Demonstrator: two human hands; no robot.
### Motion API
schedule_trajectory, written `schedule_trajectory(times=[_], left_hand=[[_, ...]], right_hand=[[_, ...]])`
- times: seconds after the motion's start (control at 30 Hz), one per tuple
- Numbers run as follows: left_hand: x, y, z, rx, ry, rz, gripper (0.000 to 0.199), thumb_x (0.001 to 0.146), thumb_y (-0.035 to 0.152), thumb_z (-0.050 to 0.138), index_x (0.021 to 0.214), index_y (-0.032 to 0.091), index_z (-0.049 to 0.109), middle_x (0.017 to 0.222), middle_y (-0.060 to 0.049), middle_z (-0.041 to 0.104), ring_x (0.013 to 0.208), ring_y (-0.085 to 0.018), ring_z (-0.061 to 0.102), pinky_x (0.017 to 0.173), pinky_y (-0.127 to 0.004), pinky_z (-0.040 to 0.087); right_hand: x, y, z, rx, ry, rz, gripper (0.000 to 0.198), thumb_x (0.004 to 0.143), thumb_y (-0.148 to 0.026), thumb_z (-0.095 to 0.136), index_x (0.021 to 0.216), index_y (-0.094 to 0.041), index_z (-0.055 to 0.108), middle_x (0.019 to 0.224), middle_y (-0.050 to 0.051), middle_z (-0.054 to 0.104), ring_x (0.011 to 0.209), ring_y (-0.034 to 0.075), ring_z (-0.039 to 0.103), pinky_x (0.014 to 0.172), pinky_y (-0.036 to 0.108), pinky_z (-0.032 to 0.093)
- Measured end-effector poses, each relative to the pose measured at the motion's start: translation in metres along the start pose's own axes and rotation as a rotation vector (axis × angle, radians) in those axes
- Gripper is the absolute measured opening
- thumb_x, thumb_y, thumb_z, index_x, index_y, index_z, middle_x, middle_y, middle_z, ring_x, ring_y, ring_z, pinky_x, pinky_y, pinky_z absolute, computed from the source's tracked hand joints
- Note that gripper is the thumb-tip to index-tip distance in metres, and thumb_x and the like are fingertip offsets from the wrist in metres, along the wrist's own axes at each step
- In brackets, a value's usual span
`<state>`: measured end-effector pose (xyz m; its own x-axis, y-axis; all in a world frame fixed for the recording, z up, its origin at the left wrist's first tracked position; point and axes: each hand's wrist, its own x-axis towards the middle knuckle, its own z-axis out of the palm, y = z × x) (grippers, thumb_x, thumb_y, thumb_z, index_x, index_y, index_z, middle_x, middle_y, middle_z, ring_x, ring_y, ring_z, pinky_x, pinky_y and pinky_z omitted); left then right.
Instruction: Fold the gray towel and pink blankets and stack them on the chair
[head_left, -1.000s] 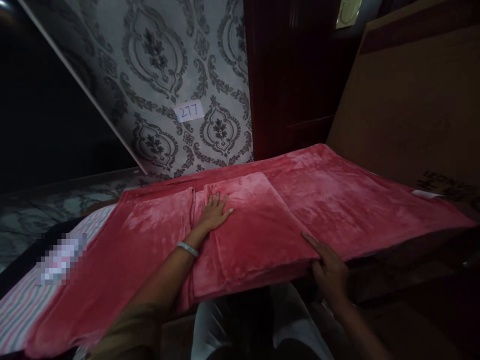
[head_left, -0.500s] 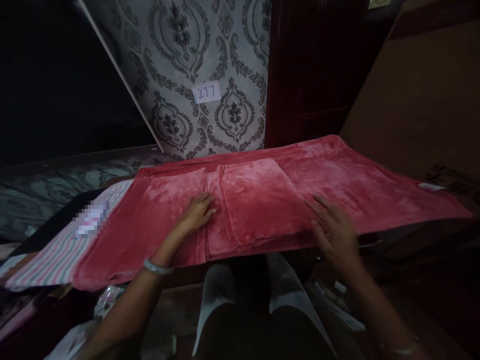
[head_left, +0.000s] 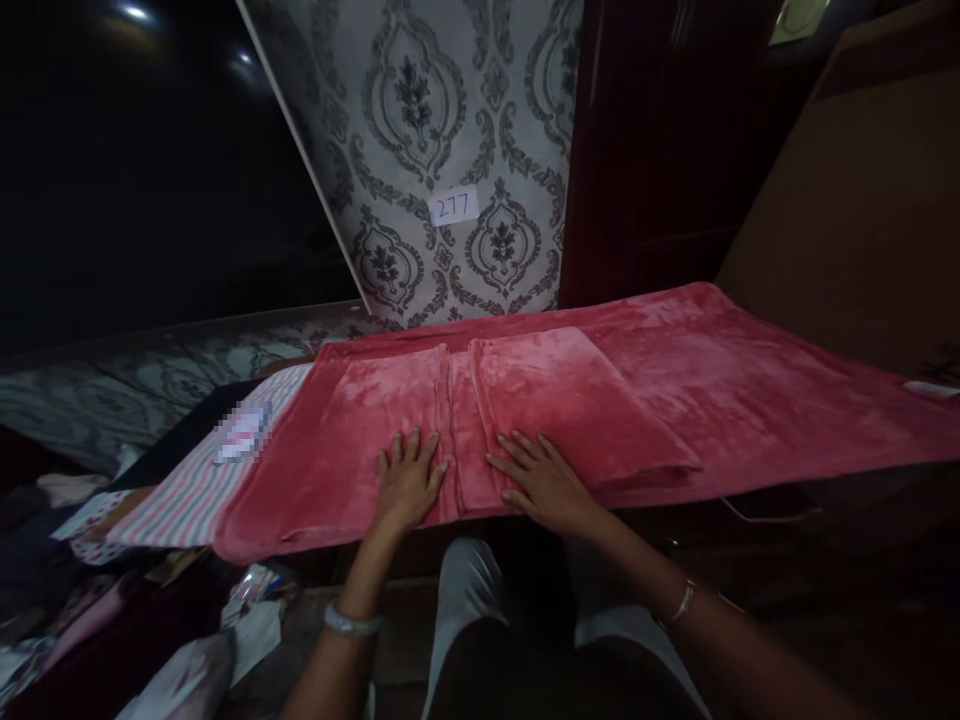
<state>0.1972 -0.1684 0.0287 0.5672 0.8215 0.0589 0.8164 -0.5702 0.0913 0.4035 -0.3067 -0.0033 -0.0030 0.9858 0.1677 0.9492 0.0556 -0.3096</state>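
Note:
A pinkish-red plush blanket [head_left: 757, 400] lies spread across the table, with its left and right parts folded in so that two edges run side by side near the middle. On the left folded panel, close to its inner edge, my left hand [head_left: 407, 485] rests flat with fingers spread. My right hand [head_left: 544, 485] lies flat on the front of the right folded panel, fingers apart and pointing left toward the gap. Neither hand grips the cloth. Layers under the panels are hidden.
Striped cloth [head_left: 187, 490] shows under the blanket's left side, with a blurred-out item [head_left: 244, 432] on it. A dark screen [head_left: 150, 170] stands behind at left, a big cardboard box [head_left: 870, 190] at right. Clothes and papers [head_left: 255, 635] lie below left. A paper marked 277 [head_left: 454, 205] is on the wall.
My right hand has moved left from the right panel's outer edge to near the middle gap. My left hand has shifted nearer the front edge. The view has turned slightly left.

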Motion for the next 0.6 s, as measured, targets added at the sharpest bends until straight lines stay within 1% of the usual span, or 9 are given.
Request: schedule_trajectory(times=[0.1,0.17,0.2,0.27,0.33,0.4,0.47,0.53,0.6], left_hand=[[-0.003,-0.013,-0.006,-0.192,-0.025,0.122,0.053,0.097,0.042,0.043,0.147,0.026,0.054,0.158,-0.007,0.043,0.151,-0.03,0.032,0.124,-0.053,0.024],[-0.007,-0.033,-0.012,-0.282,0.057,0.137,0.049,0.096,0.041,0.044,0.139,0.025,0.062,0.15,-0.007,0.054,0.145,-0.025,0.043,0.124,-0.046,0.028],[-0.009,-0.047,-0.017,-0.296,0.135,0.089,0.048,0.095,0.04,0.044,0.135,0.023,0.064,0.147,-0.008,0.058,0.142,-0.025,0.047,0.123,-0.044,0.03],[-0.015,-0.077,-0.026,-0.273,0.297,-0.065,0.05,0.093,0.04,0.045,0.131,0.016,0.066,0.144,-0.015,0.06,0.139,-0.029,0.05,0.121,-0.045,0.033],[-0.022,-0.11,-0.036,-0.253,0.385,-0.244,0.054,0.09,0.038,0.047,0.132,0.008,0.063,0.143,-0.022,0.058,0.138,-0.034,0.05,0.119,-0.048,0.036],[-0.03,-0.139,-0.042,-0.307,0.37,-0.429,0.057,0.086,0.036,0.052,0.133,0.004,0.06,0.139,-0.026,0.06,0.133,-0.037,0.055,0.114,-0.051,0.041],[-0.037,-0.161,-0.043,-0.473,0.302,-0.584,0.058,0.083,0.036,0.057,0.132,0.006,0.06,0.128,-0.024,0.067,0.123,-0.037,0.063,0.106,-0.049,0.05],[-0.044,-0.174,-0.04,-0.694,0.252,-0.652,0.052,0.083,0.039,0.059,0.126,0.011,0.065,0.119,-0.019,0.072,0.115,-0.033,0.068,0.099,-0.044,0.055],[-0.049,-0.178,-0.038,-0.883,0.231,-0.666,0.04,0.083,0.043,0.062,0.111,0.016,0.071,0.111,-0.014,0.075,0.113,-0.03,0.069,0.094,-0.039,0.058]], right_hand=[[0.009,-0.012,-0.013,0.061,0.009,0.015,0.049,0.101,-0.038,0.045,0.147,-0.025,0.054,0.159,0.01,0.042,0.15,0.029,0.032,0.122,0.058,0.02],[0.019,-0.027,-0.02,0.114,0.034,-0.021,0.051,0.102,-0.037,0.044,0.151,-0.023,0.05,0.159,0.012,0.041,0.151,0.029,0.031,0.123,0.058,0.019],[0.024,-0.036,-0.021,0.138,0.043,-0.054,0.054,0.101,-0.037,0.045,0.153,-0.023,0.046,0.161,0.012,0.037,0.152,0.029,0.028,0.124,0.057,0.017],[0.033,-0.052,-0.018,0.177,0.028,-0.138,0.059,0.1,-0.038,0.049,0.157,-0.026,0.039,0.166,0.009,0.028,0.155,0.029,0.019,0.125,0.057,0.013],[0.037,-0.063,-0.009,0.206,-0.054,-0.208,0.062,0.098,-0.041,0.053,0.157,-0.028,0.039,0.167,0.008,0.024,0.156,0.028,0.015,0.125,0.057,0.01],[0.038,-0.067,0.003,0.227,-0.142,-0.239,0.065,0.097,-0.045,0.056,0.157,-0.026,0.039,0.167,0.009,0.023,0.156,0.027,0.015,0.126,0.055,0.008],[0.036,-0.067,0.013,0.241,-0.17,-0.231,0.067,0.097,-0.048,0.057,0.157,-0.025,0.039,0.167,0.008,0.022,0.156,0.025,0.014,0.127,0.052,0.008],[0.034,-0.066,0.019,0.255,-0.15,-0.222,0.068,0.097,-0.05,0.056,0.158,-0.026,0.037,0.168,0.008,0.021,0.156,0.025,0.014,0.127,0.051,0.007],[0.033,-0.065,0.018,0.267,-0.142,-0.223,0.068,0.097,-0.052,0.056,0.158,-0.027,0.038,0.167,0.008,0.021,0.156,0.024,0.014,0.127,0.05,0.008]])
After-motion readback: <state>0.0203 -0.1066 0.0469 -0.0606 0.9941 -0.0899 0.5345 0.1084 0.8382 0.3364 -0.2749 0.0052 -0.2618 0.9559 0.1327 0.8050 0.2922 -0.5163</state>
